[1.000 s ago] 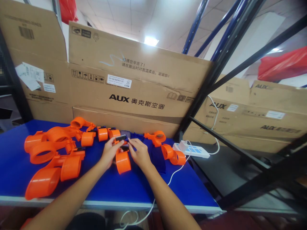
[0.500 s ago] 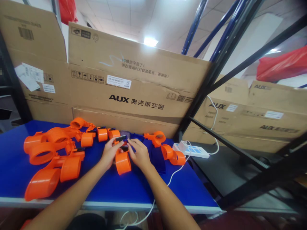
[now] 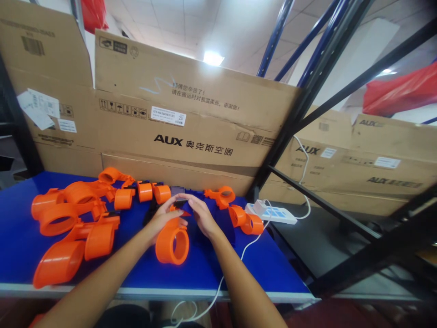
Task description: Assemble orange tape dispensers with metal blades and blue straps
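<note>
My left hand is closed around the narrow end of an orange plastic tape dispenser, whose round ring hangs toward me over the blue table. A black piece sits at the dispenser's upper end, between both hands. My right hand curves over that end from the right, fingers pressed against it; its fingertips are partly hidden. Just beyond my hands stand more orange dispensers, some with black pieces on them.
Several orange dispensers crowd the left of the blue table. Others lie to the right, near a white power strip with a trailing cable. Large cardboard boxes wall off the back; a black rack post rises at right.
The held dispenser has tilted so its ring faces right and sits lower and nearer me. My right hand has shifted from pinching beside the black piece to covering the dispenser's upper end.
</note>
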The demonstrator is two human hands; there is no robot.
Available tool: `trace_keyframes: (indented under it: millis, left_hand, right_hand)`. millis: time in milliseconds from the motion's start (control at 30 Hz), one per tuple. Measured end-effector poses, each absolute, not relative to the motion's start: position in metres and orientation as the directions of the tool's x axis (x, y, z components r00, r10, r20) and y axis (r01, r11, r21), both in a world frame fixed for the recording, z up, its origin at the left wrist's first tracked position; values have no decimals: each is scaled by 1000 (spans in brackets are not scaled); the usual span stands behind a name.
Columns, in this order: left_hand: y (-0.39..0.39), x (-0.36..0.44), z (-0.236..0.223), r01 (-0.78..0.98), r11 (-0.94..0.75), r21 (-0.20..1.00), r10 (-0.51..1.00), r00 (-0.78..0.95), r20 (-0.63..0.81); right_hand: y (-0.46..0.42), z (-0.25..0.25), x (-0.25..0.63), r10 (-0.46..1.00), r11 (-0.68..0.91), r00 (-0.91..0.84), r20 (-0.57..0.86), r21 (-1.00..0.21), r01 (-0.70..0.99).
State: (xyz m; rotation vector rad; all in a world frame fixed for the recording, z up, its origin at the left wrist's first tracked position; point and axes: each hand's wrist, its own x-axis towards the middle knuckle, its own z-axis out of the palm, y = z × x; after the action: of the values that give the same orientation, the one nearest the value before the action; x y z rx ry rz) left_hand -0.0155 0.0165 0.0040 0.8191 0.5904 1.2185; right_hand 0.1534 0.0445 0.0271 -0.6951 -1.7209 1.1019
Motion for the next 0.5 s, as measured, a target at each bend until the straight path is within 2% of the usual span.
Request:
trace_keyframes:
  millis: [267,367,500]
  left_hand:
    - [23,-15,-3,-631,202,749,933,356,49]
    - [23,-14,-7,-565,168,808,946,324,30]
    - [27,-10,-13,-517,42,855,975,208,79]
  right_hand:
    - [52,15,146,915,392,-133,381,-918,63]
    - [52,13,144,929,344,-161,334,-938,39]
    - [48,13,141,937,286,-212,276,-958,17]
